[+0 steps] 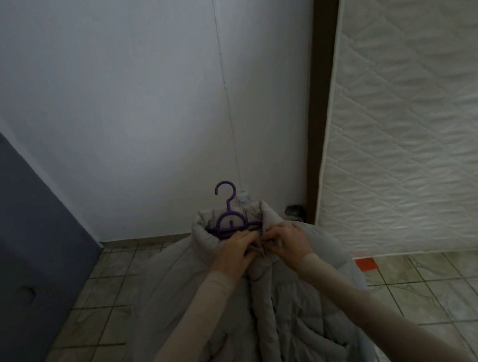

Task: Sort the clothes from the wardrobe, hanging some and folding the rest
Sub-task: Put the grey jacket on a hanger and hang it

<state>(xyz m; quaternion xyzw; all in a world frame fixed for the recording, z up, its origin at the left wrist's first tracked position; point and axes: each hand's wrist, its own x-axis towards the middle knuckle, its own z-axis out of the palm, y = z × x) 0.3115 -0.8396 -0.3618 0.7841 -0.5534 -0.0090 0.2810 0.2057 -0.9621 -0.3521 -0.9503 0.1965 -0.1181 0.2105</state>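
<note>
I've got the pale grey quilted puffer coat (273, 308) already on the purple plastic hanger (229, 214), its hook poking up free above the collar. My left hand (234, 251) and right hand (287, 241) both pinch the front edges just under the collar, probably fastening the top, though it's dim. I judge it isn't hung yet; no other clothes show
</note>
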